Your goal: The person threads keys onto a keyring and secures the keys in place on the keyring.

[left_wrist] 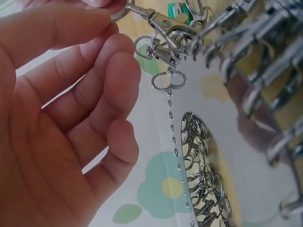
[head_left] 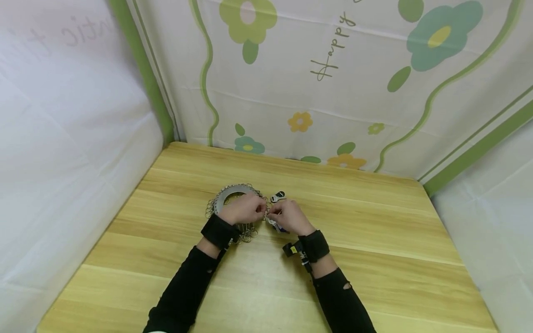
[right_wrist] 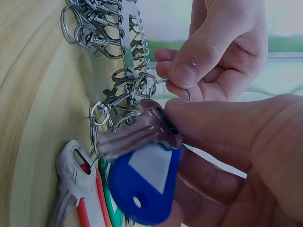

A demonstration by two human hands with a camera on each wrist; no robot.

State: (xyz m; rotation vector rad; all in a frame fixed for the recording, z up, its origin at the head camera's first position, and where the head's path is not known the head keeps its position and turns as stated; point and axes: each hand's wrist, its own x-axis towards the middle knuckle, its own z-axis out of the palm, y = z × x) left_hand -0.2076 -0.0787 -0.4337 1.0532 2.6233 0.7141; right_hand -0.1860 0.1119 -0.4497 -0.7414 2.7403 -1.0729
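Note:
My left hand (head_left: 244,209) pinches a metal split ring (right_wrist: 190,94) between thumb and index finger; its other fingers curl loosely. That ring hangs from a swivel clasp (left_wrist: 165,23) on a large flat metal hoop (head_left: 219,202) lined with many clasps. Close by on the right, my right hand (head_left: 291,217) holds a silver key (right_wrist: 130,137) and a blue key tag (right_wrist: 147,189) with a white label, beside the split ring. Whether the key is threaded on the ring cannot be made out. The left hand covers part of the hoop in the head view.
Another key (right_wrist: 73,175) hangs by the hoop with a red tag (right_wrist: 93,208) and a green tag (right_wrist: 113,208). A small black-and-white item (head_left: 278,196) lies beyond the right hand. The wooden table (head_left: 374,259) is bordered by printed fabric walls (head_left: 266,92).

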